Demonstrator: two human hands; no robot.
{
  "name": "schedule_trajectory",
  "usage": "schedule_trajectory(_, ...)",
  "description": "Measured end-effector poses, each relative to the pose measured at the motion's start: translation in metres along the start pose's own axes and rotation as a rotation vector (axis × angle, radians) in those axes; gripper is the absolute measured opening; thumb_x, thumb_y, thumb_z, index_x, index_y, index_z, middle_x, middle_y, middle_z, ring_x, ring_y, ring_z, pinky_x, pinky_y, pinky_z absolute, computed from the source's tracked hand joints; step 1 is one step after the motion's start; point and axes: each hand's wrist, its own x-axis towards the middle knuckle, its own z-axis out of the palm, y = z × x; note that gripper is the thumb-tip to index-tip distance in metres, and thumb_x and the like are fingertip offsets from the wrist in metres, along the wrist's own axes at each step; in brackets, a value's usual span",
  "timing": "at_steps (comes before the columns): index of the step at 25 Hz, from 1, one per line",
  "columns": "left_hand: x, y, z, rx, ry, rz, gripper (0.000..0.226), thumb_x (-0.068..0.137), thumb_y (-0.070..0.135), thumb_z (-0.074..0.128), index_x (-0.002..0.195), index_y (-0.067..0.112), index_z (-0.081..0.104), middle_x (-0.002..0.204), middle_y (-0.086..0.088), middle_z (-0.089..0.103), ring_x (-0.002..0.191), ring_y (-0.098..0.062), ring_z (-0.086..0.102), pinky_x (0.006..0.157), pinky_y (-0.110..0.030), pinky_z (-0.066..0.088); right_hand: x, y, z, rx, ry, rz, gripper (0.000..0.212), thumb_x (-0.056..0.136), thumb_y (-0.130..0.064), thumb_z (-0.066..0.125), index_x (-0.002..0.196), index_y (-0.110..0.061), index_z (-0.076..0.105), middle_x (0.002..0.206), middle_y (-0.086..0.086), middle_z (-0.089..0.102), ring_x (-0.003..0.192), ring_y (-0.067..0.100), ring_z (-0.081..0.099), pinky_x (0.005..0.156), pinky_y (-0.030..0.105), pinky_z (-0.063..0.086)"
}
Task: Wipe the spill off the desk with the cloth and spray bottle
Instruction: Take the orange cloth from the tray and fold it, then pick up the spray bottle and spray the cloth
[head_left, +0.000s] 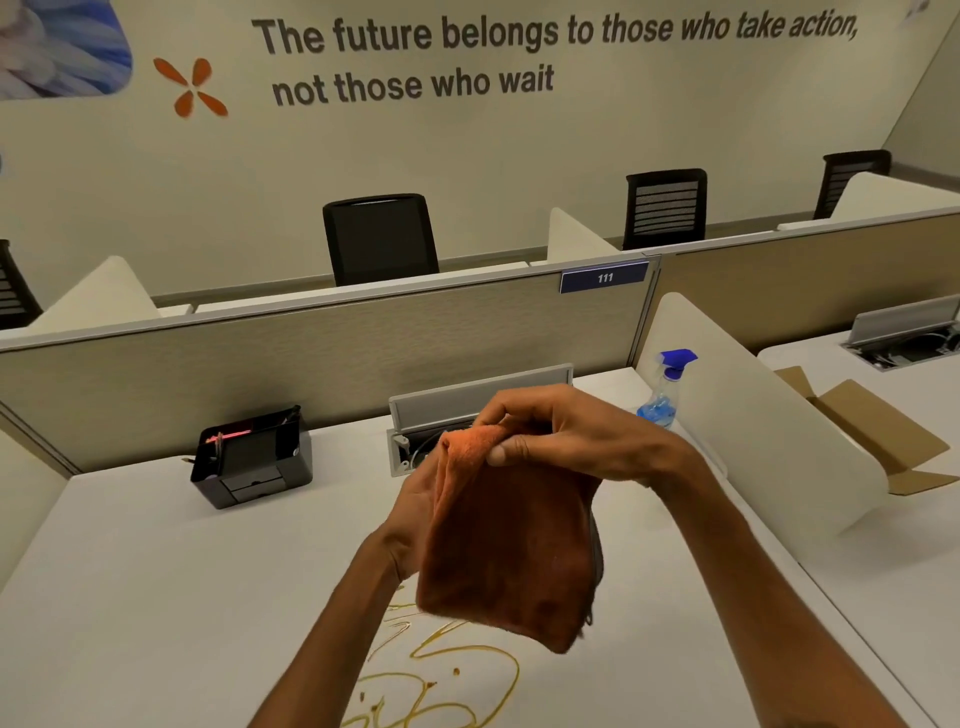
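An orange-brown cloth hangs folded in the air above the white desk. My right hand pinches its top edge from above. My left hand holds it from behind on the left side, mostly hidden by the fabric. Under the cloth, thin yellow-brown squiggles of the spill lie on the desk near its front edge. A clear spray bottle with blue liquid and a blue trigger head stands upright at the desk's back right corner, apart from both hands.
A black desk organiser sits at the back left. An open grey cable hatch lies behind my hands. A white side divider bounds the desk on the right, with an open cardboard box beyond it. A fabric partition runs along the back.
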Motion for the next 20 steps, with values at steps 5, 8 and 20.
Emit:
schedule_trajectory(5, -0.014, -0.001, 0.008, -0.291, -0.186, -0.101, 0.083, 0.092, 0.076, 0.031, 0.144, 0.015, 0.052, 0.147, -0.022, 0.051, 0.134, -0.038, 0.052, 0.113, -0.058, 0.036, 0.025, 0.022, -0.002, -0.134, 0.055, 0.072, 0.021, 0.092, -0.034, 0.067, 0.112, -0.036, 0.068, 0.106, -0.019, 0.067, 0.105, 0.004, 0.061, 0.092, 0.022, 0.047)
schedule_trajectory(8, -0.017, -0.011, 0.01, -0.346, -0.306, -0.09, 0.105, 0.067, 0.081, 0.065, 0.144, 0.012, 0.051, 0.151, -0.025, 0.045, 0.14, -0.046, 0.04, 0.118, -0.064, 0.023, 0.036, 0.046, 0.005, -0.258, 0.168, 0.125, 0.035, 0.089, -0.04, 0.069, 0.123, -0.036, 0.063, 0.109, -0.011, 0.063, 0.102, 0.01, 0.058, 0.089, 0.027, 0.047)
schedule_trajectory(20, 0.028, -0.049, -0.003, -0.392, 0.022, -0.19, 0.057, 0.077, 0.054, 0.072, 0.114, 0.012, 0.075, 0.121, -0.025, 0.069, 0.105, -0.047, 0.069, 0.083, -0.057, 0.055, 0.003, 0.226, -0.009, -0.012, 1.239, 0.551, 0.034, 0.098, -0.016, 0.058, 0.132, -0.012, 0.056, 0.125, 0.011, 0.065, 0.107, 0.02, 0.062, 0.084, 0.025, 0.051)
